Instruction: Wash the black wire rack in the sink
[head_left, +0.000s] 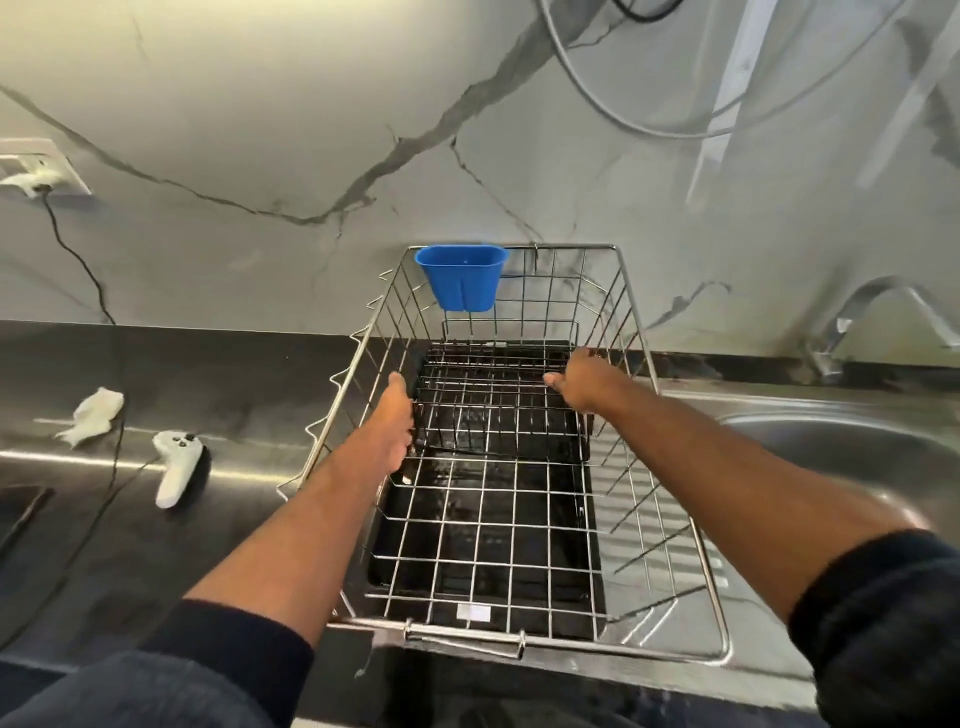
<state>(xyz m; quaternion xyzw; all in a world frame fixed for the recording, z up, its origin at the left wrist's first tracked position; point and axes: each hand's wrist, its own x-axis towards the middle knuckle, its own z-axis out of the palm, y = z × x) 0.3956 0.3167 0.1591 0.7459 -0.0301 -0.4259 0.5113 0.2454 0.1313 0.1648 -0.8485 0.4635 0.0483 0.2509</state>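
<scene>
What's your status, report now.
Left hand and right hand grip black wire rack inside steel basket. Sink right. Basket walls hem the lift.

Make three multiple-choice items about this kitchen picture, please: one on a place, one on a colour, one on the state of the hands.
1. Where does the blue cup hang?
A. on the far rim of the wire basket
B. on the tap
C. on the near handle of the basket

2. What colour is the controller on the counter?
A. black
B. white
C. blue

3. What are the left hand and right hand doing?
A. both rest flat on the counter
B. one holds a sponge
C. both reach inside the basket and grip the black wire rack

Answers:
1 A, the cup sits at the far top edge, near the wall.
2 B, its body is white, left of the basket.
3 C, each hand is at one side of the rack, fingers around its edge.
</scene>
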